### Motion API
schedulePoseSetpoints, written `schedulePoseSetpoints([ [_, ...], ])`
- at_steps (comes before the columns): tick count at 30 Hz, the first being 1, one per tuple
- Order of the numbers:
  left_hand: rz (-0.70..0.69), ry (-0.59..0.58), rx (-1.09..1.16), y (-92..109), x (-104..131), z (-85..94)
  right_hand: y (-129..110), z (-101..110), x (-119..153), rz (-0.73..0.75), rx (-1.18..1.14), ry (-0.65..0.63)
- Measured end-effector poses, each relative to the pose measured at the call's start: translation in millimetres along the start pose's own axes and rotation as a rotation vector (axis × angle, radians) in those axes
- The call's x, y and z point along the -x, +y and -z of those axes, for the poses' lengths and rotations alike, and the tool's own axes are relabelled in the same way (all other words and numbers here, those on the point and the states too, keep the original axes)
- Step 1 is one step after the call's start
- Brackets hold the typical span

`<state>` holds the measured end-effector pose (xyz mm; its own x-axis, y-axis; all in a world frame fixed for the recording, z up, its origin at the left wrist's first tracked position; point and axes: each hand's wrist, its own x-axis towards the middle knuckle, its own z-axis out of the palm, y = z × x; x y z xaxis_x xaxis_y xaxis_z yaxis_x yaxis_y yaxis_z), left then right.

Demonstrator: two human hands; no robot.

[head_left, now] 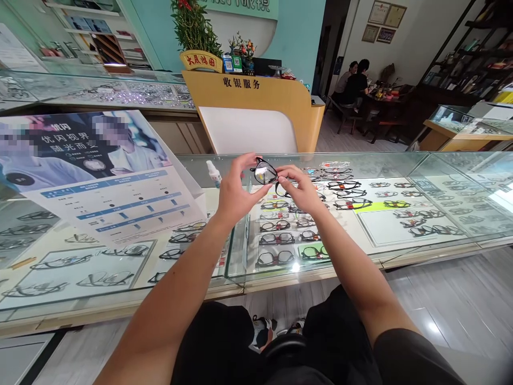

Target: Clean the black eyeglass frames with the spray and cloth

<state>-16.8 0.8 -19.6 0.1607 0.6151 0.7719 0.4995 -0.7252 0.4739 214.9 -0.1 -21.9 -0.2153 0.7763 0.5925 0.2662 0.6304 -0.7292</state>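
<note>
Above the glass counter (pixel 256 284), the left hand (pixel 234 186) and the right hand (pixel 301 191) both pinch the black eyeglasses (pixel 265 172) by the frame. Below them, other spectacles (pixel 276 239) lie in rows.

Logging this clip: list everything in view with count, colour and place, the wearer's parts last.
Glasses: 1, black, held at centre
Bottle: 1, white, left of centre
Poster: 1, blue-white, left
Display cases: several, glass, front and back
Other glasses: many, mostly dark, in cases
Desk: 1, yellow, back centre
Plant: 1, green, on desk
Code cards: 2, blue and green, beside plant
Wall frames: 4, mixed, upper right
People: 2, one in black, back right
Shoes: 2, black and white, bottom
Left hand: 1, bare, holding glasses
Right hand: 1, bare, holding glasses
</note>
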Motion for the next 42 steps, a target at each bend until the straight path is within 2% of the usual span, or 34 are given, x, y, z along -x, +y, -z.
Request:
schedulePoseSetpoints([
  [9, 0.165, -0.074, 0.322, -5.8, -0.9, -5.4, 4.4, -5.2, -0.1, -0.188, -0.283, -0.109],
  [17, 0.237, -0.116, 0.449, -2.9, -0.7, -8.8, 4.8, -9.8, -0.5, -0.235, -0.394, -0.082],
  [20, 0.197, -0.061, 0.331, -1.3, 3.4, -14.1, 10.7, -13.9, -0.7, -0.255, -0.396, -0.031],
  [22, 0.162, 0.069, 0.193, 1.1, 5.7, -16.2, 15.1, -16.6, -0.9, -0.253, -0.387, 0.033],
  [24, 0.130, 0.226, 0.048, 4.7, 7.2, -16.8, 18.1, -19.1, -0.8, -0.232, -0.342, 0.123],
  [25, 0.113, 0.267, -0.008, 7.1, 7.7, -16.8, 18.7, -20.3, -0.4, -0.209, -0.306, 0.174],
  [26, 0.098, 0.264, -0.044, 9.7, 8.1, -17.0, 18.6, -21.5, 0.3, -0.175, -0.259, 0.224],
  [28, 0.092, 0.165, -0.048, 15.5, 9.0, -18.2, 16.4, -24.3, 2.6, -0.078, -0.144, 0.302],
  [31, 0.169, 0.034, 0.069, 22.8, 11.1, -22.8, 10.6, -30.3, 8.0, 0.064, 0.046, 0.342],
  [36, 0.323, 0.055, 0.232, 22.7, 13.6, -30.7, 6.2, -41.6, 15.8, 0.137, 0.236, 0.347],
  [42, 0.487, 0.117, 0.315, 8.1, 10.0, -31.6, 2.4, -48.6, 18.2, 0.180, 0.272, 0.284],
])
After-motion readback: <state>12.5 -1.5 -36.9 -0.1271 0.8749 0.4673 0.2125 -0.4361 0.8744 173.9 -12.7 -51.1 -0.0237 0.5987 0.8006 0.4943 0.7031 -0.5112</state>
